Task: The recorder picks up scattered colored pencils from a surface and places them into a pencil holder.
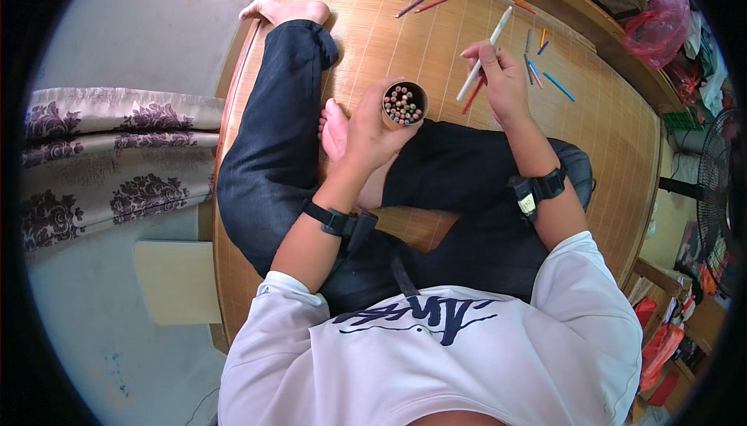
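Observation:
My left hand [373,125] grips a round tube-like container [424,99], its mouth facing up and packed with many colored pencils [402,105]. To the right, my right hand [496,76] is raised over the mat with a long white stick-like object [485,55] between thumb and fingers. A red pencil [474,97] shows just below that hand; whether the hand holds it too, I cannot tell. Right of the hand lie several loose pencils, among them a blue one [559,86] and an orange one [543,37].
More pencils, a purple one [409,7] and a red one [431,5] among them, lie on the bamboo mat [373,46] towards its far edge. My crossed legs and feet rest on the mat. A black fan [715,192] stands at the right, a patterned curtain [122,128] hangs left.

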`<state>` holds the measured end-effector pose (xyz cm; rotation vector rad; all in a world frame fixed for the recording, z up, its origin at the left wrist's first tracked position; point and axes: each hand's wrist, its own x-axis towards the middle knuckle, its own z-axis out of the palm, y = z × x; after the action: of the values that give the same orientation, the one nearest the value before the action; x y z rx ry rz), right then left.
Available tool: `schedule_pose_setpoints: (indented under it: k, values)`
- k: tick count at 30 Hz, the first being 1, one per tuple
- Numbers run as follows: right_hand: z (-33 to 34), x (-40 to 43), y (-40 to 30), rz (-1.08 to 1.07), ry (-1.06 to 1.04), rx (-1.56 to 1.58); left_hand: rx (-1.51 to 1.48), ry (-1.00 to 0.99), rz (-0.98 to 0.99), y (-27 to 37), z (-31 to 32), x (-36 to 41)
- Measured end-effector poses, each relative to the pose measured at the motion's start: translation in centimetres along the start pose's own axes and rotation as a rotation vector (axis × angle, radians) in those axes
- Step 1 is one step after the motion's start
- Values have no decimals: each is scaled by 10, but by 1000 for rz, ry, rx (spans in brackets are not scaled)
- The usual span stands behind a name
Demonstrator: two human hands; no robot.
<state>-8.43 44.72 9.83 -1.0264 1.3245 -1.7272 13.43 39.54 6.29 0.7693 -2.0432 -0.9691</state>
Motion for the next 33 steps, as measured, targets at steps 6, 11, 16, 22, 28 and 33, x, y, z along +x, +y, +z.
schedule_pose_setpoints:
  k: [6, 11, 16, 22, 28, 33]
  values:
    - [7, -23, -25, -181, -15, -28, 22, -33, 36, -8, 5, -4]
    - [18, -35, -39, -544, -104, -237, 18, -70, 73, -6, 5, -3]
    - [23, -26, -28, -432, -384, -543, -75, -71, -16, 0, 6, -3]
    - [13, -26, -30, -430, -169, -361, 56, -6, 186, 16, 1, -2]
    - [10, -12, -21, -428, -42, -252, -140, 84, 46, 1, 1, -1]
    - [3, -10, -1, -280, 87, -120, 88, 105, 81, -12, 3, -8]
